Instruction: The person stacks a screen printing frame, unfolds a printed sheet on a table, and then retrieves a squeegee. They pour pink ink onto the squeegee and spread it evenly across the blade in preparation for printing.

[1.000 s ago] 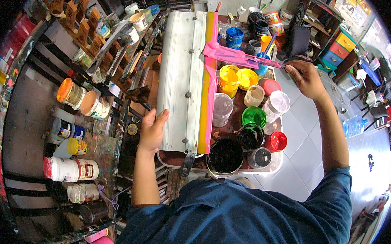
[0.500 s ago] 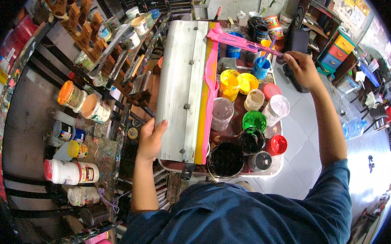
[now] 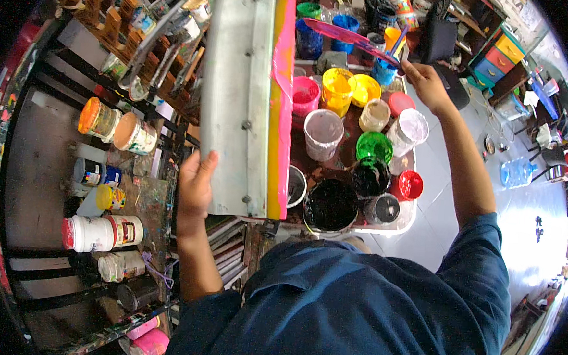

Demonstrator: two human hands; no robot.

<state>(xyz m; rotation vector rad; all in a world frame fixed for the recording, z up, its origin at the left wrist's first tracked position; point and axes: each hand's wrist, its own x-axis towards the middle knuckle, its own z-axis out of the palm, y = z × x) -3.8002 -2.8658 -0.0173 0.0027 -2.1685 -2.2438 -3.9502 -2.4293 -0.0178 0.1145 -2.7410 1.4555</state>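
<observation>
The left forearm [image 3: 201, 260] rises almost straight up from the lower edge, and the left hand [image 3: 196, 184] grips the near end of a long metal squeegee [image 3: 233, 109] by its left side, thumb pointing up along the edge; its other fingers are partly hidden. The squeegee stands lengthwise ahead of the person, left of the paint tubs, its yellow blade [image 3: 275, 177] and smeared pink paint [image 3: 283, 128] facing right. The right arm reaches out and forward, bent at the elbow, wrist angled inward. The right hand [image 3: 426, 87] closes around the handle of a pink-coated spatula [image 3: 348, 37], whose tip points left, just beside the squeegee's painted edge, above blue tubs [image 3: 310, 41].
</observation>
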